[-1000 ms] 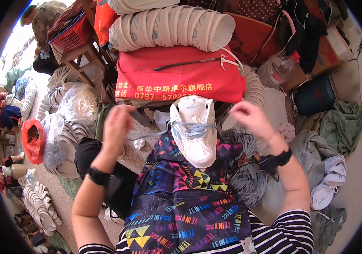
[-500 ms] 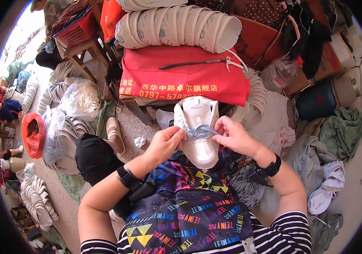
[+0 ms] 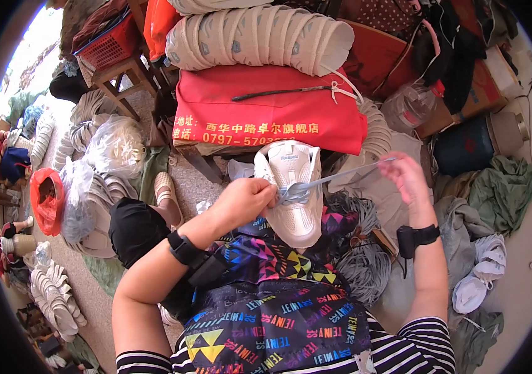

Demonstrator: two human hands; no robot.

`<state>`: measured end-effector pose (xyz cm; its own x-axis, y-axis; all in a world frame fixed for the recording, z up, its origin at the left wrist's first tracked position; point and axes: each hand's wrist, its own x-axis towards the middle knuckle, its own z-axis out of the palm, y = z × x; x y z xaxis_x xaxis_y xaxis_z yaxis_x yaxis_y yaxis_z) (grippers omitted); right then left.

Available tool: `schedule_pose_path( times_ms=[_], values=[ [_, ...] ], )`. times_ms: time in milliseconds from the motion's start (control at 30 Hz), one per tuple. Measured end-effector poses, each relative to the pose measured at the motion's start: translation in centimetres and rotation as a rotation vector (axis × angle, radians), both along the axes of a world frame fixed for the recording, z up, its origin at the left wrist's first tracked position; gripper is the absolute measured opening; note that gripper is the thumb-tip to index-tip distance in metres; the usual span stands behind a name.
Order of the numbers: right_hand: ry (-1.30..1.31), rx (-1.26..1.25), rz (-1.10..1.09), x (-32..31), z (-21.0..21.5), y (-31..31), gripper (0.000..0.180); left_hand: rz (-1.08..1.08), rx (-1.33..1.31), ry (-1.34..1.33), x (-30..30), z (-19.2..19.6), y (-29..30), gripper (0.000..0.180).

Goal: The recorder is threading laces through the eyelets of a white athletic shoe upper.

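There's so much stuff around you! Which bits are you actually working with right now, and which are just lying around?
In use:
white shoe on the lap
grey lace, pulled out by the right hand
left hand at the eyelets

Lying about:
stacked soles
red bag
red basket
green cloth

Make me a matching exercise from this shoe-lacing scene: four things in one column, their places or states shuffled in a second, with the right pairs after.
Things:
1. white lace-up sneaker
2. grey shoelace
3. red fabric bag with yellow print
4. orange plastic bag

Places or states:
A. on the ground far off to the person's left
B. stretched from the shoe out to the right hand
C. beyond the shoe, under a stack of pale soles
D. on the lap, steadied by the left hand

Pairs: 1-D, 2-B, 3-C, 4-A
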<state>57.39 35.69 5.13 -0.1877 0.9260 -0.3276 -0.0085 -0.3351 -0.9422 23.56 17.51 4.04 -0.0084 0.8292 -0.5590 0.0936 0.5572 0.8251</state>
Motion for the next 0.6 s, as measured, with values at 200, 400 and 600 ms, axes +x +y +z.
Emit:
schedule_pose_path(
  times_ms=[200,400,600],
  values=[
    [0.474,0.174,-0.489,14.4,-1.0,7.2,0.023,-0.218,0.973,0.703,-2.4,2.2,0.7,0.043],
    [0.004,0.171,-0.512,8.8,-0.7,5.4,0.035,-0.397,1.013,0.774,-2.3,1.7,1.1,0.032],
    [0.042,0.104,0.315,-7.0,1.2,-4.6,0.028,-0.592,0.907,0.901,-2.4,2.5,1.7,0.018]
  ],
)
